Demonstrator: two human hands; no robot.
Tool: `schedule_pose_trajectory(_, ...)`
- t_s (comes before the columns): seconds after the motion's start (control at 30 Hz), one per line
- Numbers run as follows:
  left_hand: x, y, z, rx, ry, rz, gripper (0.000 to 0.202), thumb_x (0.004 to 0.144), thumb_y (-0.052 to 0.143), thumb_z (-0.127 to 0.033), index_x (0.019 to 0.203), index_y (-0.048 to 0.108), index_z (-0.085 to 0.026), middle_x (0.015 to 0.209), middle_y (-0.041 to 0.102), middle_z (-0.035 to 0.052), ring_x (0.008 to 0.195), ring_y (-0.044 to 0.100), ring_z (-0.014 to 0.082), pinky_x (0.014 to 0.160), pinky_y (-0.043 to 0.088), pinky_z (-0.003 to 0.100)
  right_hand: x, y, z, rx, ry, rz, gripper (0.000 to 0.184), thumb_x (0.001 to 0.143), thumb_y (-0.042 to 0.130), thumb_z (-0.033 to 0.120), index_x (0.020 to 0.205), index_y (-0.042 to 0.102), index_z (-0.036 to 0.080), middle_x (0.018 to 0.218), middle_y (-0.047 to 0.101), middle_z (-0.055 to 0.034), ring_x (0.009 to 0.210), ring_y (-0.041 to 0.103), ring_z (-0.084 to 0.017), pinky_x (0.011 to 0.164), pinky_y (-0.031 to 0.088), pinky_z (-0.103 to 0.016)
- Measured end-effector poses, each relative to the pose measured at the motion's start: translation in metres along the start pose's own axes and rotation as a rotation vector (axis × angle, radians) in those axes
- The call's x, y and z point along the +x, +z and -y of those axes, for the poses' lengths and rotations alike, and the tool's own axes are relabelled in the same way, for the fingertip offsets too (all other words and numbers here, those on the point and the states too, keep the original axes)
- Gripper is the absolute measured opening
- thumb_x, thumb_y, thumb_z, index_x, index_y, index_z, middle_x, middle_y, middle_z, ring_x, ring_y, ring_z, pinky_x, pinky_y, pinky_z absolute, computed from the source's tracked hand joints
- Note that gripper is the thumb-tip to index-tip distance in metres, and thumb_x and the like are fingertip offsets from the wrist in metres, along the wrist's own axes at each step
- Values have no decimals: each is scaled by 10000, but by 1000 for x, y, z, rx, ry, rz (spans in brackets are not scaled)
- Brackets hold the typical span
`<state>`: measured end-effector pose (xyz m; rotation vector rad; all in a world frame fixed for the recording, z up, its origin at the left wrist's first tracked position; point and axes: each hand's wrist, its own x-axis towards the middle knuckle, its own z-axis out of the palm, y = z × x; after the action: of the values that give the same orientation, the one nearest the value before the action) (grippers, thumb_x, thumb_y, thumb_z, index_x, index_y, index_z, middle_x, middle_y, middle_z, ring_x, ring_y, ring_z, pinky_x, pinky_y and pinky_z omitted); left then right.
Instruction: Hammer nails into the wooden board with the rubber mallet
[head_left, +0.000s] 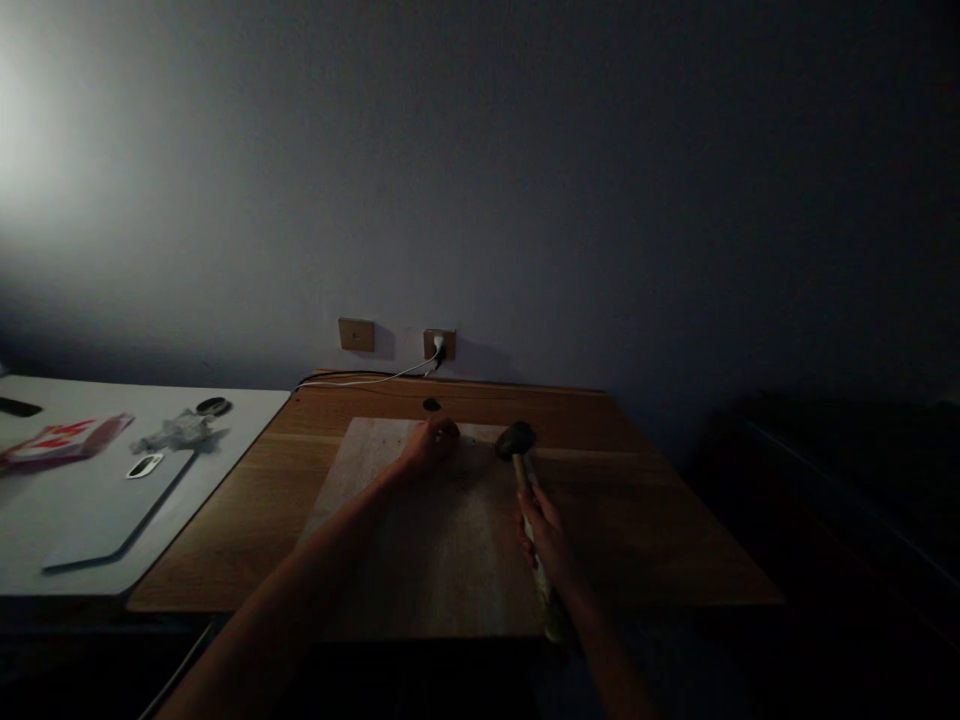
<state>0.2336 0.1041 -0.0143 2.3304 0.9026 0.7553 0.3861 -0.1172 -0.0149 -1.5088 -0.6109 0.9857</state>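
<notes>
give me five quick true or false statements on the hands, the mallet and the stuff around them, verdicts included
1. The right hand holds the mallet. True.
2. The red-and-white packet lies on the pale board. False: it lies on the white table.
3. The left hand is near the pale board's far edge. True.
4. The white plug sits in the left wall plate. False: it sits in the right wall plate.
5. The pale board lies on a wooden table. True.
</notes>
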Motion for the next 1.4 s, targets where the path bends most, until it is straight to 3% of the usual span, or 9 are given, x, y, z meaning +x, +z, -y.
schedule_pose_trajectory(0.43, -5, 4, 1, 17, 64, 10, 230, 770, 600, -81, 929, 720, -196, 970, 740, 36, 929, 659, 179, 885, 492, 275, 0, 3, 4, -38, -55, 48, 586, 668, 651, 744, 920, 506, 236, 597, 472, 106, 343, 357, -49, 288, 272, -183)
schedule_pose_trajectory(0.8, -24, 7, -10, 32, -7, -46, 214, 829, 565, -108, 957, 722, -178, 950, 730, 58, 863, 657, 181, 816, 502, 270, -10, -9, 7, -142, -20, 103, 590, 697, 637, 730, 989, 534, 227, 618, 482, 100, 359, 369, -50, 298, 283, -176)
schedule_pose_trajectory(1.1, -20, 8, -12, 29, 23, -41, 196, 797, 582, -82, 875, 732, -182, 939, 738, 48, 878, 663, 179, 844, 504, 268, -7, -8, 5, -132, -9, 108, 614, 684, 647, 731, 1023, 544, 231, 617, 473, 102, 351, 353, -45, 304, 272, -184)
schedule_pose_trajectory(1.23, -21, 10, -8, 18, 5, -51, 258, 781, 571, -55, 923, 740, -187, 946, 757, 49, 875, 686, 182, 842, 516, 270, -8, -5, 6, -156, -29, 121, 596, 680, 640, 745, 968, 523, 237, 625, 463, 100, 343, 346, -42, 287, 256, -179)
schedule_pose_trajectory(1.4, -21, 13, -4, 5, -28, -74, 323, 797, 595, -93, 1077, 714, -202, 968, 772, 46, 877, 705, 192, 843, 533, 290, -4, 6, 9, -212, -106, 212, 495, 785, 590, 699, 949, 503, 240, 668, 472, 94, 353, 363, -44, 279, 285, -175)
